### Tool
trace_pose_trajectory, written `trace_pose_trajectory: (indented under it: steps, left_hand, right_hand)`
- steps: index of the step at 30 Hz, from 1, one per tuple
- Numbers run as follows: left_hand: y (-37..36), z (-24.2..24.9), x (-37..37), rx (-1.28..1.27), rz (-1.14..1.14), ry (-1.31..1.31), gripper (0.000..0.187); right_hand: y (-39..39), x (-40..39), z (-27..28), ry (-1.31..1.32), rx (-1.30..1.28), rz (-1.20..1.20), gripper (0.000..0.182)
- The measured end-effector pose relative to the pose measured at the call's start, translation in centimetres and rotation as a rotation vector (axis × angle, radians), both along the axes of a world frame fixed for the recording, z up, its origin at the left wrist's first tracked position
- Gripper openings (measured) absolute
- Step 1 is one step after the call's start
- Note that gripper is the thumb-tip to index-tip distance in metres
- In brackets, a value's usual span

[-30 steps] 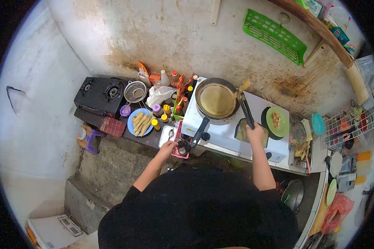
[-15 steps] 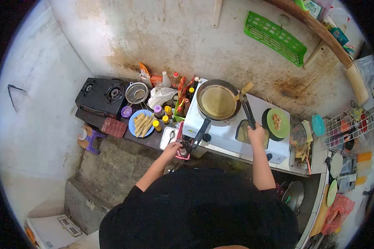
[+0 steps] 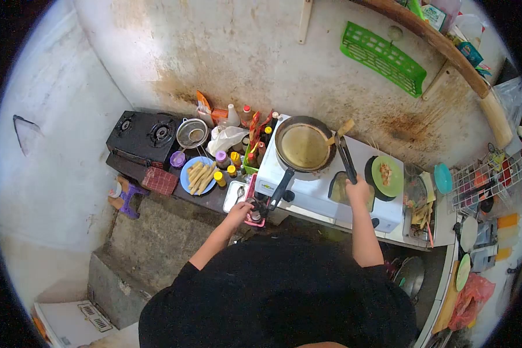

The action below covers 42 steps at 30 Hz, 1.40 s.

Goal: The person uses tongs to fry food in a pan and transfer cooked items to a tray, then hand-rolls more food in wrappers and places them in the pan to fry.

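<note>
My right hand (image 3: 358,189) is closed round a pair of black tongs (image 3: 347,155). At their far end, by the right rim of the frying pan (image 3: 303,145), is a light brown roll (image 3: 343,130). The pan stands on the white stove (image 3: 330,200) with a yellowish liquid in it, its handle pointing toward me. My left hand (image 3: 240,212) is closed at the pink basket (image 3: 255,218) left of the pan handle; a dark item lies at its fingers, too small to make out.
A blue plate (image 3: 187,179) of pale rolls stands left, near yellow-capped jars (image 3: 220,178) and a strainer (image 3: 192,134). A black stove (image 3: 142,135) is farther left. Right of the pan are a green plate (image 3: 395,184), a metal tray (image 3: 416,231) and a wire rack (image 3: 475,194).
The roll at the tongs has turned slightly and sits closer to the pan's rim. Both hands keep nearly the same positions. The whole view has shifted slightly.
</note>
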<state>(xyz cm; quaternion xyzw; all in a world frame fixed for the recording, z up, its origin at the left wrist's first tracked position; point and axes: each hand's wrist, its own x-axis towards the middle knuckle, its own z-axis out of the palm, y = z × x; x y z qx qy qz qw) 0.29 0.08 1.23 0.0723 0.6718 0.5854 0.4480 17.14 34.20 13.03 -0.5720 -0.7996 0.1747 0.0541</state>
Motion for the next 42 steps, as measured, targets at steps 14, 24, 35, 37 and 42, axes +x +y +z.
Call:
trace_pose_trajectory:
  steps: [14,24,35,37,42]
  left_hand:
    - [-0.5,0.8,0.4,-0.009,0.011,-0.010,0.019]
    - [-0.6,0.6,-0.5,-0.050,-0.058,0.065,0.021]
    - [-0.5,1.7,-0.2,-0.047,-0.015,0.065,0.021]
    - [-0.5,1.8,-0.1,-0.063,-0.022,0.078,0.021]
    - [-0.4,0.5,-0.1,-0.036,-0.020,0.059,0.019]
  right_hand:
    - [-0.5,-0.7,0.6,0.209,0.189,0.081,0.036]
    - [0.3,-1.0,0.6,0.042,0.073,0.051,0.042]
    - [0.1,-0.9,1.5,0.051,0.028,0.050,0.043]
    - [-0.3,-0.7,1.6,0.039,0.053,0.056,0.044]
    - [-0.5,0.4,1.7,0.040,-0.007,0.051,0.047]
